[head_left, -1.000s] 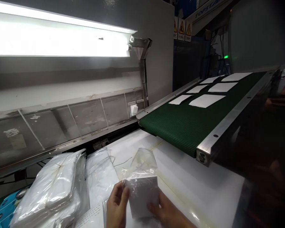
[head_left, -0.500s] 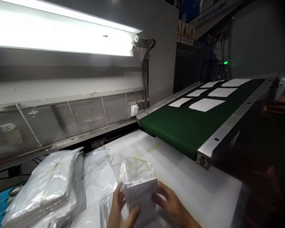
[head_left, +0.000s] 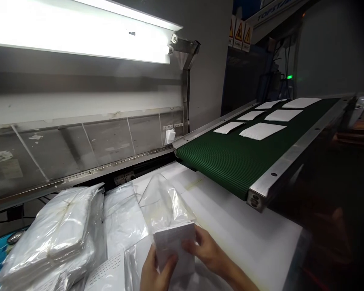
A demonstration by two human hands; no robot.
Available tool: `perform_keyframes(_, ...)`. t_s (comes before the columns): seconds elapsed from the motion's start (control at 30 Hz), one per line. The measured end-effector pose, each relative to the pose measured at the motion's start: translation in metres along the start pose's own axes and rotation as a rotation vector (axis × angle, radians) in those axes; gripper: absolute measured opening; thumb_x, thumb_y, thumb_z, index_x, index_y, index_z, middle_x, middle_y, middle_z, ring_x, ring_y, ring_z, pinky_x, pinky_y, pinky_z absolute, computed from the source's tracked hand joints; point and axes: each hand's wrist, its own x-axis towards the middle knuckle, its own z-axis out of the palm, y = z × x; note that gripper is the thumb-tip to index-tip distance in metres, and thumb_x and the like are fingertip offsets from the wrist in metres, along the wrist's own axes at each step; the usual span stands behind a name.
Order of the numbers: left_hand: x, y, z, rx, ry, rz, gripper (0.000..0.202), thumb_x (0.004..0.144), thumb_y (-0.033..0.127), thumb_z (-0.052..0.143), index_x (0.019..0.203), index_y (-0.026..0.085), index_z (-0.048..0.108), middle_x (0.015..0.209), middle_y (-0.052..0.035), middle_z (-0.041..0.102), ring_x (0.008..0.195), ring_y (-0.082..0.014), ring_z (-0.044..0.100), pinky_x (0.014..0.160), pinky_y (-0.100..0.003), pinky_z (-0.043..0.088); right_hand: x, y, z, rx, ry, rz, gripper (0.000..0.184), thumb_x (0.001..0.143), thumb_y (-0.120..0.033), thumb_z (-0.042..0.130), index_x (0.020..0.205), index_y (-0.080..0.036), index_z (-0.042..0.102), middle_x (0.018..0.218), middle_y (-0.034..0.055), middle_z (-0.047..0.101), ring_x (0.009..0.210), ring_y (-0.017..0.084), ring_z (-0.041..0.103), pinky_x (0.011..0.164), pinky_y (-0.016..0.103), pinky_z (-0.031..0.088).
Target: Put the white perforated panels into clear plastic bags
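Note:
Both my hands hold a stack of white perforated panels (head_left: 174,248) that sits inside a clear plastic bag (head_left: 162,202), upright over the white table (head_left: 245,230). My left hand (head_left: 154,273) grips the stack's lower left side. My right hand (head_left: 204,250) presses on its right face, fingers spread across the front. The bag's loose top stands up behind the stack.
Bagged white bundles (head_left: 57,234) pile up at the left, with a loose perforated panel (head_left: 109,277) beside them. A green conveyor belt (head_left: 230,157) with a steel frame (head_left: 291,157) carries several white panels (head_left: 262,130) at the right. A bright lamp (head_left: 79,30) hangs overhead.
The bag's loose top has risen and stretched up behind the stack. My right hand has slid onto the front face of the stack, and my left hand has dropped lower.

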Motion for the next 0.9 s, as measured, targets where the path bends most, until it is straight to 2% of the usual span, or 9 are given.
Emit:
perform_keyframes(0.13, 0.003, 0.031, -0.006, -0.013, 0.058, 0.048, 0.054, 0.064, 0.047, 0.072, 0.107, 0.019, 0.055, 0.104, -0.0112, 0.067, 0.102, -0.0309, 0.059, 0.087, -0.039, 0.047, -0.008, 0.038, 0.006, -0.049, 0.01, 0.152, 0.041, 0.073, -0.037, 0.069, 0.107, -0.015, 0.063, 0.099, 0.0085, 0.069, 0.094, 0.031, 0.062, 0.08, 0.039, 0.049)
perform_keyframes(0.23, 0.005, 0.042, -0.003, -0.024, 0.093, 0.04, 0.066, 0.064, 0.046, 0.072, 0.12, 0.021, 0.049, 0.11, -0.0103, 0.066, 0.105, -0.03, 0.059, 0.087, -0.038, 0.048, -0.018, 0.038, 0.004, -0.088, -0.006, 0.226, 0.045, 0.067, -0.033, 0.073, 0.107, -0.016, 0.064, 0.098, 0.0081, 0.069, 0.093, 0.033, 0.061, 0.08, 0.042, 0.049)
perform_keyframes(0.3, 0.004, 0.028, 0.003, 0.013, 0.048, 0.011, 0.056, 0.065, 0.047, 0.07, 0.112, 0.019, 0.055, 0.102, -0.0099, 0.069, 0.097, -0.03, 0.062, 0.083, -0.038, 0.049, -0.021, 0.024, 0.002, -0.053, 0.003, 0.195, 0.058, 0.063, -0.031, 0.076, 0.117, -0.018, 0.059, 0.107, 0.009, 0.066, 0.102, 0.034, 0.058, 0.087, 0.043, 0.047)
perform_keyframes(0.4, -0.006, -0.016, 0.013, -0.025, 0.036, -0.058, 0.051, 0.065, 0.049, 0.069, 0.103, 0.016, 0.058, 0.096, -0.0114, 0.071, 0.093, -0.0321, 0.064, 0.081, -0.039, 0.049, -0.018, 0.005, 0.002, 0.033, -0.005, 0.04, 0.07, 0.066, -0.031, 0.075, 0.129, -0.02, 0.047, 0.123, 0.01, 0.057, 0.114, 0.031, 0.051, 0.097, 0.042, 0.04)
perform_keyframes(0.47, -0.016, -0.041, 0.018, -0.033, 0.1, -0.103, 0.055, 0.063, 0.05, 0.069, 0.104, 0.015, 0.057, 0.095, -0.0122, 0.071, 0.093, -0.0332, 0.063, 0.082, -0.04, 0.048, -0.016, 0.008, 0.005, 0.071, -0.007, -0.009, 0.064, 0.072, -0.032, 0.072, 0.129, -0.02, 0.045, 0.124, 0.0099, 0.056, 0.115, 0.028, 0.051, 0.099, 0.04, 0.038)
perform_keyframes(0.53, -0.024, -0.051, 0.02, 0.003, 0.15, -0.119, 0.053, 0.062, 0.05, 0.068, 0.101, 0.016, 0.058, 0.091, -0.0112, 0.071, 0.091, -0.0333, 0.063, 0.079, -0.039, 0.047, -0.018, 0.023, 0.007, 0.083, -0.022, 0.053, 0.057, 0.075, -0.034, 0.069, 0.125, -0.018, 0.048, 0.117, 0.0098, 0.061, 0.108, 0.028, 0.056, 0.093, 0.04, 0.042)
perform_keyframes(0.67, -0.03, -0.03, 0.015, 0.053, 0.136, -0.109, 0.051, 0.06, 0.043, 0.07, 0.103, 0.02, 0.056, 0.093, -0.0077, 0.07, 0.089, -0.0306, 0.063, 0.076, -0.035, 0.048, -0.029, 0.05, 0.012, -0.066, -0.064, 0.16, 0.048, 0.073, -0.038, 0.069, 0.113, -0.016, 0.057, 0.103, 0.0081, 0.067, 0.098, 0.032, 0.06, 0.083, 0.039, 0.047)
perform_keyframes(0.8, -0.023, -0.004, 0.01, 0.019, 0.139, -0.07, 0.061, 0.065, 0.044, 0.07, 0.117, 0.021, 0.047, 0.105, -0.0089, 0.067, 0.097, -0.0292, 0.061, 0.083, -0.037, 0.047, -0.033, 0.039, 0.016, -0.206, -0.079, 0.122, 0.04, 0.07, -0.029, 0.068, 0.108, -0.02, 0.062, 0.102, 0.0051, 0.066, 0.099, 0.032, 0.057, 0.086, 0.038, 0.045)
perform_keyframes(0.9, -0.018, 0.0, 0.007, 0.032, 0.117, -0.163, 0.047, 0.071, 0.052, 0.063, 0.103, 0.017, 0.057, 0.093, -0.0103, 0.069, 0.092, -0.0299, 0.063, 0.081, -0.04, 0.049, -0.035, 0.034, 0.019, -0.193, -0.052, 0.174, 0.043, 0.067, -0.031, 0.071, 0.107, -0.02, 0.063, 0.102, 0.0065, 0.066, 0.097, 0.032, 0.057, 0.085, 0.039, 0.045)
